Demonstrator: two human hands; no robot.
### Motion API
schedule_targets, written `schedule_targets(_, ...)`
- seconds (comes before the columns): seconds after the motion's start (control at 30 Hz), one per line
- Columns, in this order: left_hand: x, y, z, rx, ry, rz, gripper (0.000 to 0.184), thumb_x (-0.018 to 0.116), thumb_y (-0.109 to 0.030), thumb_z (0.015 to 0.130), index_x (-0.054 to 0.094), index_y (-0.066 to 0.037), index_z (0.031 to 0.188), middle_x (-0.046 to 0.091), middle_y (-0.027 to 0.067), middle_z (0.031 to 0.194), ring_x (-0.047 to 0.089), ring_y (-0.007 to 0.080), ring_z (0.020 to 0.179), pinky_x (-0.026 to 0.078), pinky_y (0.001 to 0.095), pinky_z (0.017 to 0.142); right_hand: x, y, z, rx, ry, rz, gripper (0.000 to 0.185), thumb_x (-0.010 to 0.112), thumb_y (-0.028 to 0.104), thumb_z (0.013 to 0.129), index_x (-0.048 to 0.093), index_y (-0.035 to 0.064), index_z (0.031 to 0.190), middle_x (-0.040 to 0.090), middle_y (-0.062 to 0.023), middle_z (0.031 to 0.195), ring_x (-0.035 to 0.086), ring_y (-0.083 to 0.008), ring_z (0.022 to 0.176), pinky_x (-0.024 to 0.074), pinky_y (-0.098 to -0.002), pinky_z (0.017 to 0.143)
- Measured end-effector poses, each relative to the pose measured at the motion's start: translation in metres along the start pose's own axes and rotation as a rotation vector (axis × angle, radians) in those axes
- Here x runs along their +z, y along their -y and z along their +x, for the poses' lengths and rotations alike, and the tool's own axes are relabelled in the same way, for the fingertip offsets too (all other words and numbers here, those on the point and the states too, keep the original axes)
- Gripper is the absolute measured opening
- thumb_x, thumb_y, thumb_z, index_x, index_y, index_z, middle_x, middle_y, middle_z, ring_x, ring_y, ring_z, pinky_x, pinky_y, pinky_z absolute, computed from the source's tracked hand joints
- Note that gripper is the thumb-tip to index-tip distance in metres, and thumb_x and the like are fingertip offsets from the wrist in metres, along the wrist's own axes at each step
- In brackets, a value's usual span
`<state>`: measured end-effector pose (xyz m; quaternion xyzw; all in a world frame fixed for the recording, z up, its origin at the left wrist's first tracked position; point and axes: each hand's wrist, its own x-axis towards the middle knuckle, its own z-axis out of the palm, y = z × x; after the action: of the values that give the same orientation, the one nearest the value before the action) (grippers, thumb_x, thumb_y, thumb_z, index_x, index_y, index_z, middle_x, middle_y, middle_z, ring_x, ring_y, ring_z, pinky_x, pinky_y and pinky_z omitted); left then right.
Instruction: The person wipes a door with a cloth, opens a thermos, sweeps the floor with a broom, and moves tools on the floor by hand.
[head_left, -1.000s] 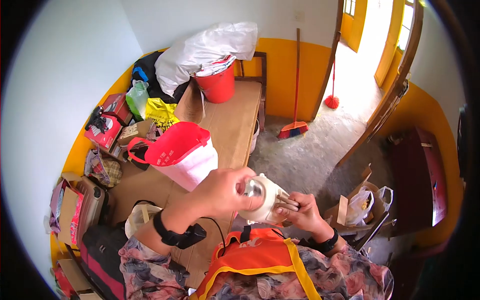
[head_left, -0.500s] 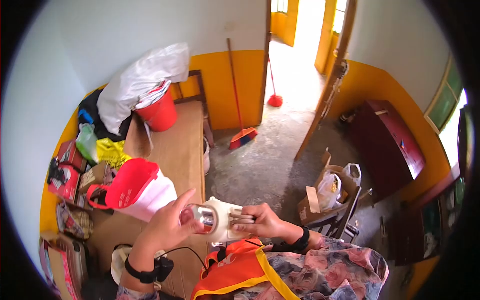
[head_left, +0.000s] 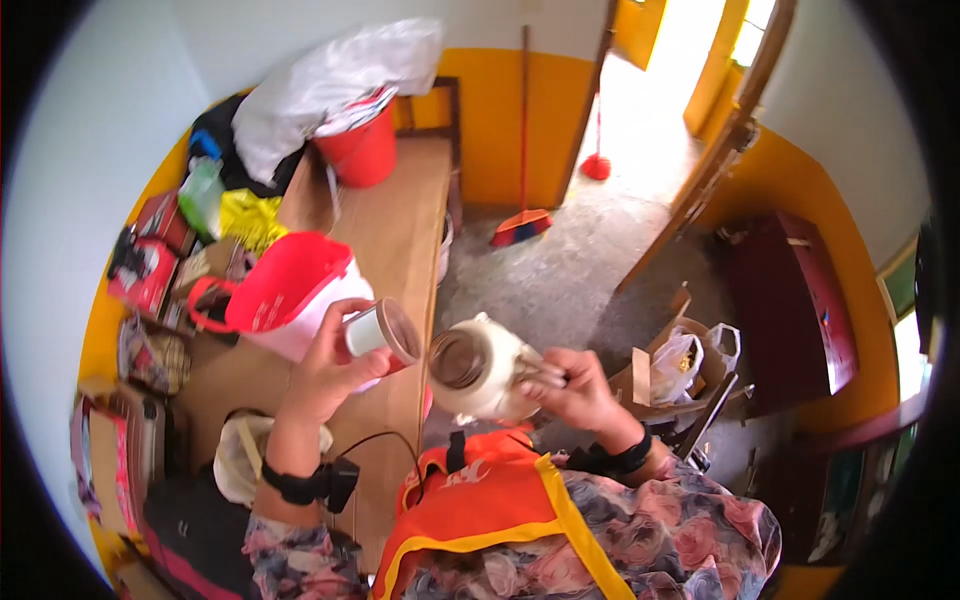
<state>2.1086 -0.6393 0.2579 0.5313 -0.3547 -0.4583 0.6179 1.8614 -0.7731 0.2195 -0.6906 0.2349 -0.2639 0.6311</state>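
My left hand (head_left: 330, 360) is closed around a short pale cylinder with a brown-rimmed round end (head_left: 397, 330), tilted toward the right. Just right of it, my right hand (head_left: 575, 390) grips the handle of a rounded cream teapot-like vessel (head_left: 490, 380). The vessel lies tipped over, its dark round opening facing left toward the cylinder. A narrow gap separates the two pieces. Behind my left hand stands a white and red bucket (head_left: 300, 290) with a red handle. My fingers hide part of the cylinder and of the vessel's handle.
A long wooden bench (head_left: 400, 225) carries a red bucket (head_left: 362, 150) and a big white sack (head_left: 320, 85). Boxes and bags line the left wall. A broom (head_left: 522, 225) leans near the doorway. At right are an open carton (head_left: 640, 375) and a dark red cabinet (head_left: 795, 310).
The cylinder has come away from the cream vessel, and the two are now apart. The vessel has turned so its opening shows. My view has shifted, with the surroundings moving right and up.
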Motion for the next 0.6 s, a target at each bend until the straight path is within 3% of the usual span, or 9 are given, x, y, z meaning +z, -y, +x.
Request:
schedule_targets(0.17, -0.008, 0.052, -0.018, 0.092, 0.02, -0.018, 0.078, 0.069, 0.003, 0.06, 0.027, -0.006, 0.126, 0.042, 0.0065, 0.115, 0.045, 0.0142, 0.105, 0.04, 0.027, 0.088, -0.009, 0.023, 0.009, -0.114, 0.049, -0.201, 0.02, 0.071, 0.013, 0.071, 0.054, 0.0023, 0.067, 0.045, 0.0045, 0.055, 0.038, -0.0014, 0.056, 0.035, -0.0208, 0.046)
schedule_targets(0.33, -0.004, 0.078, -0.019, 0.11, 0.083, -0.048, 0.08, 0.067, 0.006, 0.059, 0.025, -0.003, 0.127, 0.041, 0.0056, 0.118, 0.04, 0.0135, 0.111, 0.035, 0.0277, 0.093, -0.007, 0.057, 0.023, -0.078, 0.201, -0.529, 0.022, 0.071, 0.016, 0.07, 0.058, -0.0004, 0.077, 0.055, -0.0045, 0.057, 0.046, -0.0016, 0.056, 0.0412, -0.0217, 0.048)
schedule_targets(0.47, 0.002, 0.083, -0.02, 0.112, 0.082, -0.05, 0.079, 0.067, 0.006, 0.059, 0.026, -0.003, 0.126, 0.041, 0.0061, 0.119, 0.041, 0.0139, 0.111, 0.035, 0.0277, 0.094, -0.001, 0.083, 0.029, -0.09, 0.301, -0.702, 0.022, 0.071, 0.016, 0.07, 0.056, 0.0001, 0.073, 0.053, -0.0067, 0.054, 0.046, -0.0026, 0.052, 0.0413, -0.0234, 0.046)
schedule_targets(0.6, 0.005, 0.087, -0.019, 0.106, 0.128, -0.08, 0.079, 0.068, 0.005, 0.059, 0.027, -0.004, 0.126, 0.041, 0.0056, 0.118, 0.041, 0.0138, 0.11, 0.035, 0.0282, 0.093, 0.001, 0.087, 0.033, -0.125, 0.342, -0.828, 0.025, 0.07, 0.019, 0.07, 0.053, 0.0011, 0.068, 0.052, -0.0101, 0.053, 0.052, -0.0148, 0.045, 0.042, -0.0266, 0.045)
